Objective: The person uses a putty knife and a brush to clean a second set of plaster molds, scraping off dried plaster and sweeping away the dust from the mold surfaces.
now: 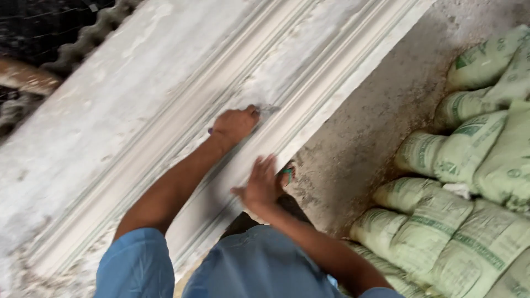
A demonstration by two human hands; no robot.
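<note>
A long white plaster moulding [165, 110] with raised ribs and grooves lies on a slant across the view. My left hand [236, 123] is closed on a small tool, its dark handle end showing at the wrist side, and it presses into the central groove. My right hand [262, 183] rests flat with fingers spread on the moulding's near ribbed edge. Both arms come out of blue sleeves at the bottom of the view.
Stacked pale green sacks [469, 182] fill the right side. A dusty concrete floor [375, 121] lies between them and the moulding. A foot in a sandal [287, 174] shows beside my right hand. Dark corrugated sheeting [83, 38] borders the top left.
</note>
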